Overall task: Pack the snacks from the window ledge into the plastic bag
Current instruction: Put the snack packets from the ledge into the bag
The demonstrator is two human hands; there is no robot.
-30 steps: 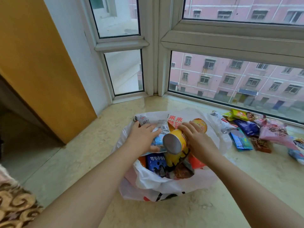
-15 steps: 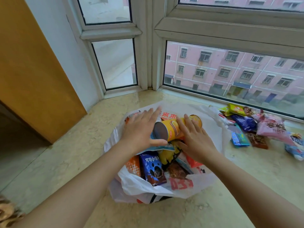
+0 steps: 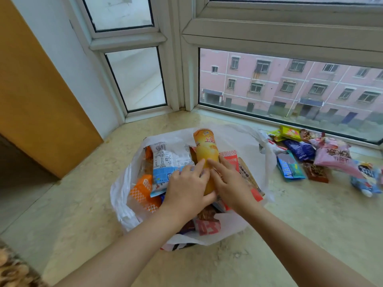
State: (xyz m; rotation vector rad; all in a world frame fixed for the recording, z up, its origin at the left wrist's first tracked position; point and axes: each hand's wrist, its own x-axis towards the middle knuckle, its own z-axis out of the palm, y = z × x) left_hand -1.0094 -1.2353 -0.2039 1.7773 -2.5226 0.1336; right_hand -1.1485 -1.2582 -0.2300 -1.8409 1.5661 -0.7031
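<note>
Hands both on the yellow chip can (image 3: pixel 206 151), which lies lengthwise on top of the packed snacks in the white plastic bag (image 3: pixel 124 189), far end pointing toward the window

Left hand (image 3: pixel 187 190): palm down over the near end of the can, fingers fairly straight, reaching onto its left side and onto the white-and-blue packet (image 3: pixel 167 162) beside it. Grip looks wide and flat, pressing rather than wrapping

Right hand (image 3: pixel 230 183): fingers extended, tips touching the can's right side; palm lies over a red packet (image 3: pixel 229 158) and a brown-striped packet (image 3: pixel 247 175). Grip also wide, nothing pinched

Bag sits on the window ledge (image 3: pixel 310 214) in the corner, mouth open, rim folded outward. Inside, as far as visible: orange checked packet (image 3: pixel 143 191) at left, touching the white-and-blue one, plus dark wrappers at the near edge, partly hidden under the wrists

Unpacked snacks lie in a loose pile on the ledge right of the bag, against the window frame: yellow-green packet (image 3: pixel 290 132), dark blue packet (image 3: pixel 299 150), teal packet (image 3: pixel 290 168), small brown bar (image 3: pixel 316 172), pink packet (image 3: pixel 335 157), light blue packet (image 3: pixel 367 179) at the far right. Several overlap; the teal one is nearest the bag but apart from it

Yellow-brown panel (image 3: pixel 35 96) stands at left
</note>
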